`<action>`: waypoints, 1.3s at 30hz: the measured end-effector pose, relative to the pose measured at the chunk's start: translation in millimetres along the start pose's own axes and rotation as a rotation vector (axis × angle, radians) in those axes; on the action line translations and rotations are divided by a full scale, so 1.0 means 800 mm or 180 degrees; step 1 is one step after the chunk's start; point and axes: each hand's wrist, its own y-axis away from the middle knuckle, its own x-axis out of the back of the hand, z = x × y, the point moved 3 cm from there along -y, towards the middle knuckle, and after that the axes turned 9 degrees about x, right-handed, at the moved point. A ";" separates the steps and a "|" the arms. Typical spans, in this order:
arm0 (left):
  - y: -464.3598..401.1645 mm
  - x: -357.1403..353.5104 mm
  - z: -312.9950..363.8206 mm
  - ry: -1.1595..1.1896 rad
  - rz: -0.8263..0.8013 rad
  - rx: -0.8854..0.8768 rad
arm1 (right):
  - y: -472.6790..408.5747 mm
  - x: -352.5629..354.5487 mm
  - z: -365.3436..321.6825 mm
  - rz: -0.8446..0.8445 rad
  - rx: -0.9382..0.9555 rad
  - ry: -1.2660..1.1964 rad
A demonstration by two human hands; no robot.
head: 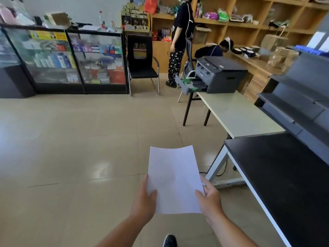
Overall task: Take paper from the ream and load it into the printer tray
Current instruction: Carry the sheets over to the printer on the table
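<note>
A white stack of paper is held flat in front of me, above the floor. My left hand grips its left edge and my right hand grips its right edge, thumbs on top. Far ahead, a dark grey printer stands on the far end of a pale table. Its paper tray is pulled out toward the left, with green guides showing inside. The ream is not in view.
A black-topped desk with white legs runs along my right, grey shelving above it. A black chair and glass display cabinets line the far wall. One person stands and another crouches behind the printer. Tiled floor lies between me and the table.
</note>
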 end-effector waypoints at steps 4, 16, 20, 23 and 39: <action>-0.062 -0.009 0.029 -0.0065 0.0051 0.0011 | -0.072 -0.013 -0.015 -0.0056 0.0034 -0.0091; -0.252 -0.042 0.125 0.0106 0.0329 0.0122 | -0.298 -0.038 -0.080 -0.0325 0.0128 -0.0086; -0.315 -0.038 0.146 0.0238 0.0478 0.0100 | -0.364 -0.063 -0.095 -0.0385 0.0146 -0.0052; -0.370 -0.033 0.145 0.0232 0.0464 0.0305 | -0.415 -0.090 -0.103 -0.0404 0.0129 -0.0014; -0.704 0.063 0.244 0.0329 0.0510 0.0208 | -0.699 -0.277 -0.208 -0.0377 0.0125 0.0041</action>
